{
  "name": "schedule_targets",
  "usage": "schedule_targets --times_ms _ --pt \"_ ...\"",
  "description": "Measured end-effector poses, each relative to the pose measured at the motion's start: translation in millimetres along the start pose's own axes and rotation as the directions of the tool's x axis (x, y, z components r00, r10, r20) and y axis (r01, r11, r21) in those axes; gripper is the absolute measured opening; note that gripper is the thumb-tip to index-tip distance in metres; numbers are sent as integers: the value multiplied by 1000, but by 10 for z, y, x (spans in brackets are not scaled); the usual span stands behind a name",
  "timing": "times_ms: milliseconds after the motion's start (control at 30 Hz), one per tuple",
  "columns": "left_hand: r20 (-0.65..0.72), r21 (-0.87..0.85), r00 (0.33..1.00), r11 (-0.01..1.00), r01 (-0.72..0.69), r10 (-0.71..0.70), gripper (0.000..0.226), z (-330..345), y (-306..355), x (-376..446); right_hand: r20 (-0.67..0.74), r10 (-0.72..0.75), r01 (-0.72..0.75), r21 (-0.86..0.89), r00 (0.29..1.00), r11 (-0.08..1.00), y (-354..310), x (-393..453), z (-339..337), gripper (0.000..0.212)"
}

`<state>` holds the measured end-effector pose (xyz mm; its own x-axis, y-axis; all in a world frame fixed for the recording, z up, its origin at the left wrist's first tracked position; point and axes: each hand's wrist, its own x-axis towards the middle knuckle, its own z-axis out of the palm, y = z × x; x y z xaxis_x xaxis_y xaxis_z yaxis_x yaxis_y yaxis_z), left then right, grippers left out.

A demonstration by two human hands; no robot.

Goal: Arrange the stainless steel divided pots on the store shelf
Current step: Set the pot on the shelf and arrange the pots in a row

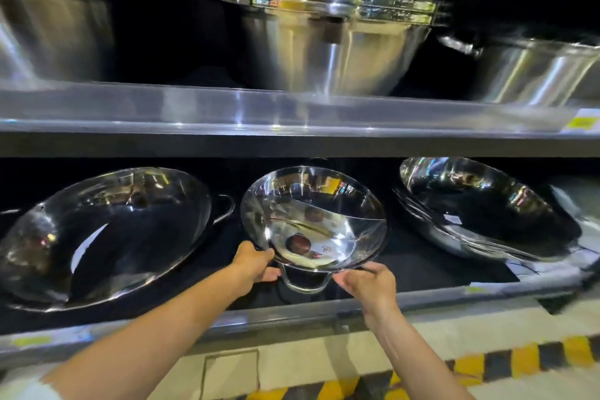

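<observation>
A shiny divided pot (pixel 313 219) stands tilted toward me in the middle of the lower shelf (pixel 292 318), its curved inner divider visible and a loop handle at its near rim. My left hand (pixel 255 261) grips its lower left rim. My right hand (pixel 368 284) pinches the lower right rim beside the handle. A larger divided pot (pixel 107 237) leans at the left, and a tilted stack of pots (pixel 487 208) leans at the right.
The upper shelf (pixel 292 114) carries stacked steel bowls (pixel 334 39), more at the left (pixel 55 16) and a handled pot (pixel 535 68) at the right. Yellow price tags sit on the shelf edges. Yellow-black hazard tape (pixel 487 367) marks the floor below.
</observation>
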<state>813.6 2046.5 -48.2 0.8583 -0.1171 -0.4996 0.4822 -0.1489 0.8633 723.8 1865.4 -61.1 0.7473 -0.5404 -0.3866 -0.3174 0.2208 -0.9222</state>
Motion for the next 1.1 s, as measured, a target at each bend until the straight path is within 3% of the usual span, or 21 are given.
schedule_targets --times_ms 100,267,367,467,600,700,833,967,1100 --pt "-118 114 991 992 -48 61 30 -224 48 92 194 125 -143 83 973 986 8 -112 -55 8" --pt "-221 282 955 950 -133 199 35 -486 117 231 -99 -16 14 -24 995 1000 -349 378 -267 24" --pt "-274 328 909 919 -218 314 34 -498 127 222 -142 -27 9 -129 990 992 -369 411 -228 18" --pt "-298 437 900 883 -169 320 37 -569 174 190 -58 44 -49 -78 997 996 -190 281 -239 21" --pt "-147 617 946 774 -141 290 60 -737 269 129 124 191 -205 115 974 972 -81 63 -200 17" --pt "-115 648 952 748 -143 282 64 -794 275 134 153 277 -308 239 948 921 -75 -119 -64 17" --pt "-138 691 938 709 -138 317 58 -786 258 125 45 318 -315 320 947 893 -4 -265 109 11" --pt "-192 641 926 756 -132 325 52 -756 208 104 -42 315 -266 436 948 860 37 -393 350 6" --pt "-170 539 939 826 -164 298 51 -737 140 93 -13 296 -256 467 955 847 48 -427 433 12"
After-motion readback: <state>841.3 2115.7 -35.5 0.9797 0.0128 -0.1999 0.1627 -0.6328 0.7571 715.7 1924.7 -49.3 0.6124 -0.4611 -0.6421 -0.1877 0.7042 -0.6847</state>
